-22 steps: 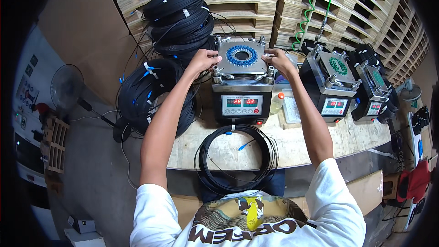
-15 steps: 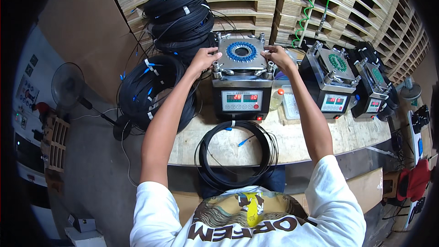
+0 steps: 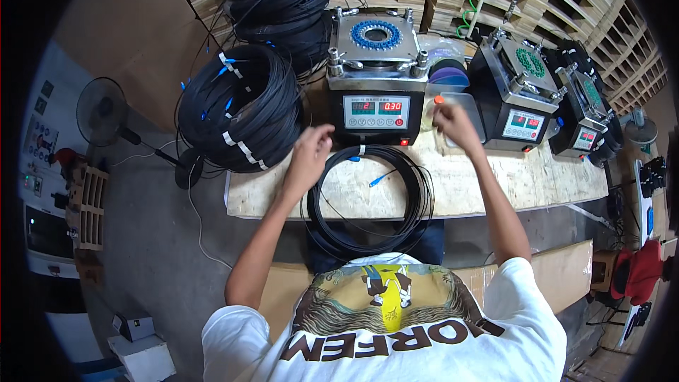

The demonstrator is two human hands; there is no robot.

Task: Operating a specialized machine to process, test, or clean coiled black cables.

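My left hand (image 3: 310, 158) is over the bench just left of a black cable coil (image 3: 325, 219), its fingers loosely bent, apart and empty. My right hand (image 3: 455, 124) hovers in front of a bottle with an orange cap (image 3: 439, 100), fingers loosely curved, with nothing seen in them. Between and beyond the hands stands a polishing machine (image 3: 375, 110) with a lit red display. On its metal top plate (image 3: 346, 46) sits a ring of blue connectors (image 3: 375, 35). The coil overhangs the bench's front edge, and a blue-tipped cable end (image 3: 380, 179) lies inside it.
Stacked black cable coils (image 3: 244, 120) stand at the left. Two more machines, one nearer (image 3: 520, 92) and one farther (image 3: 583, 110), with green connectors, are at the right. A clear plastic tray (image 3: 470, 117) and purple discs (image 3: 449, 74) lie beside the middle machine. A fan (image 3: 106, 110) stands at far left.
Both hands have left the sides of the machine's top plate and come down toward me. The display's digits have changed. The view has shifted, so the machines sit higher.
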